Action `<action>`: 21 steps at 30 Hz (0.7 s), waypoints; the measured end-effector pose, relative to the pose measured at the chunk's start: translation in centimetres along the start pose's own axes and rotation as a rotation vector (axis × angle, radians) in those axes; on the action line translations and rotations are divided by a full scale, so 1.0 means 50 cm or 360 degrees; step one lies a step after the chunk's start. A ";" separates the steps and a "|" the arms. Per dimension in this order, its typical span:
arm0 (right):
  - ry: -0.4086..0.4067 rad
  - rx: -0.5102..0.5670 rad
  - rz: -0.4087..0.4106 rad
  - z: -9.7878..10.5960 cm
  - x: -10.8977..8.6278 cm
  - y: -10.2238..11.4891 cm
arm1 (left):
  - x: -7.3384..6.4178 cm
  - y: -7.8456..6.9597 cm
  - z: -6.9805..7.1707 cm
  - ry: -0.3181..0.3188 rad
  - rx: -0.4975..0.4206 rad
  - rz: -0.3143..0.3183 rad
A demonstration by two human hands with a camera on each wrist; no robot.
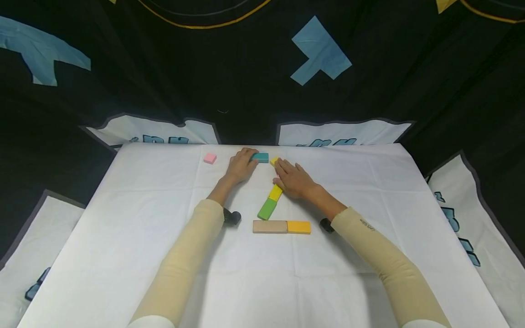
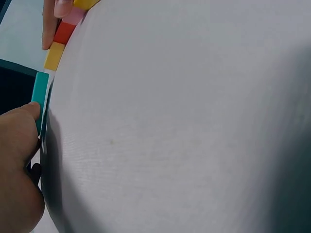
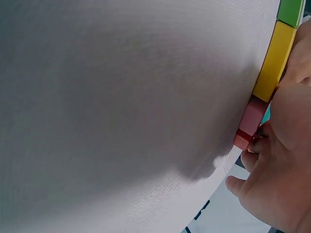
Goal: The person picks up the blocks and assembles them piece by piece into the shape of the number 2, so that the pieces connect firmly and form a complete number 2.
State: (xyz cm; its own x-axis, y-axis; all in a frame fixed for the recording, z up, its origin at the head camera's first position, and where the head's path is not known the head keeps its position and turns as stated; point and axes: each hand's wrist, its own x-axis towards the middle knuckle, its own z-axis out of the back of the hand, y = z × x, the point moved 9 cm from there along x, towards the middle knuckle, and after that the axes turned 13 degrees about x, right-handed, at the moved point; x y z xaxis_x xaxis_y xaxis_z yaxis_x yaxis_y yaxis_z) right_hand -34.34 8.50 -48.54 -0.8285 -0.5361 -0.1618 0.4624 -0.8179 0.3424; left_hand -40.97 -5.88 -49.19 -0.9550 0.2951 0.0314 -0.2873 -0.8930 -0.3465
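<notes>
At the far side of the table, my left hand (image 1: 242, 165) pinches the left end of a teal block (image 1: 260, 158), its thumb showing along the block in the left wrist view. My right hand (image 1: 296, 181) lies over a slanted row of blocks with its fingers extended, covering the row's middle in the head view. That row runs from a small yellow block (image 2: 54, 56) through a red block (image 2: 64, 33) and a pink block (image 3: 253, 115) to a longer yellow block (image 3: 276, 60) and a green block (image 1: 267, 209). A narrow gap separates the teal block from the row's far end.
Nearer me, a tan block (image 1: 270, 227) and an orange-yellow block (image 1: 299, 227) lie end to end. A separate pink block (image 1: 210, 158) sits left of my left hand. The white-covered table (image 1: 348, 282) ends at a dark curtain (image 1: 246, 91) behind.
</notes>
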 end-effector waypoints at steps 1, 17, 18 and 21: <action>-0.0003 0.0003 0.0007 0.001 0.000 0.001 | 0.000 -0.001 0.000 0.0001 0.0004 -0.0004; -0.0007 -0.0004 0.0001 0.002 0.000 0.000 | 0.000 -0.004 -0.011 -0.0021 0.0045 -0.0021; -0.0007 -0.0005 0.0002 0.002 0.000 0.000 | 0.000 -0.004 -0.011 -0.0022 0.0050 -0.0021; -0.0011 -0.0011 0.0009 0.002 0.000 0.000 | 0.000 -0.005 -0.012 -0.0019 0.0064 -0.0016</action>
State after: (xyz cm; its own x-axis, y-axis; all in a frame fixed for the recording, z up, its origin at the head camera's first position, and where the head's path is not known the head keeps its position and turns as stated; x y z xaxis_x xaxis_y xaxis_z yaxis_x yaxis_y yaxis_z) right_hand -34.34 8.51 -48.44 -0.8283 -0.5390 -0.1533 0.4690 -0.8165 0.3367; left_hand -40.85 -5.46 -49.67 -0.9527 0.3004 0.0458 -0.2996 -0.9030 -0.3080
